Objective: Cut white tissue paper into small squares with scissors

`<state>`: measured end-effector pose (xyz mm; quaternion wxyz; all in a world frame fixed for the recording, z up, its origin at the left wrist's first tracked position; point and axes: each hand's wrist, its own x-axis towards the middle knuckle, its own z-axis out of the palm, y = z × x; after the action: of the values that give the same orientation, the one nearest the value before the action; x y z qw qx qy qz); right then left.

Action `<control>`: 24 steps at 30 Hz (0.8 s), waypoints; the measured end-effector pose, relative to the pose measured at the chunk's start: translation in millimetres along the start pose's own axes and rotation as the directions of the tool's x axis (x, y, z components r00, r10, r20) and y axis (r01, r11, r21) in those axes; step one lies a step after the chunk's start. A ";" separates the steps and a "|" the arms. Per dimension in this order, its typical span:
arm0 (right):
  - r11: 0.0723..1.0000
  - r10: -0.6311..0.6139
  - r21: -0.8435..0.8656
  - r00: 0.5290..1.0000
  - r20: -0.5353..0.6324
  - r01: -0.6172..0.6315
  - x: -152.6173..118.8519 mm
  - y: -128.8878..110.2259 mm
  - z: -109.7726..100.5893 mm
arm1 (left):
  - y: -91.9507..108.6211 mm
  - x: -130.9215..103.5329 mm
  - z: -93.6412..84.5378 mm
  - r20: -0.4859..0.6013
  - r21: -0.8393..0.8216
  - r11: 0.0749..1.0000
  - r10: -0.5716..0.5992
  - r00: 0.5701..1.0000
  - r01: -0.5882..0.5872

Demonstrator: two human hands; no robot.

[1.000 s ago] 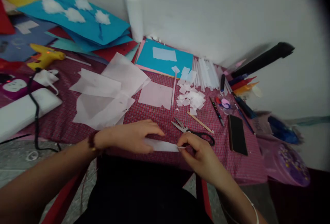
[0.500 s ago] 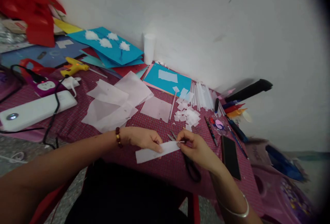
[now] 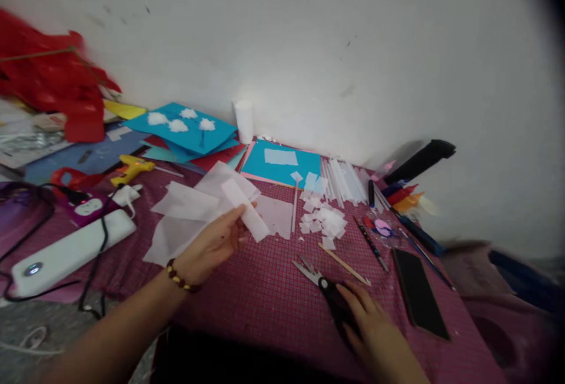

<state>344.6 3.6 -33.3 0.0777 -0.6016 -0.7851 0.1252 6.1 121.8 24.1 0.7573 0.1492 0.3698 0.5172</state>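
Note:
My left hand (image 3: 220,234) pinches a folded white paper strip (image 3: 252,219) between thumb and fingers, raised over the left-middle of the table. Lower right, my right hand (image 3: 375,325) closes on the black handles of a pair of scissors (image 3: 324,287). The scissors lie low over the cloth, blades slightly apart and pointing up and left; the fingers partly cover the handles. Just beyond them rests a thin wooden stick (image 3: 344,264). A heap of small cut white paper squares (image 3: 324,222) sits farther back, and larger white paper sheets (image 3: 185,201) lie behind my left hand.
Blue card with white tufts (image 3: 180,131) lies back left, beside a yellow glue gun (image 3: 132,169). A white power bank (image 3: 73,252) and cables occupy the left edge. Glue sticks (image 3: 344,179), a pen (image 3: 371,242) and a phone (image 3: 420,293) lie to the right.
My right hand has let go of the paper strip and moved down right onto the scissors. My left hand has lifted the strip away, up and left. The view has tilted up.

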 end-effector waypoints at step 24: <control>0.611 -0.092 0.759 0.933 0.349 -0.224 -7.0 -16.6 -43.4 | -9.7 -26.6 7.2 -0.164 -0.234 0.972 -0.012 0.986 -0.027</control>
<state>342.9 -2.7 13.2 0.1867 -0.5017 -0.6270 0.5660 12.8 95.1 33.9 0.7348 0.0168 0.3664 0.5706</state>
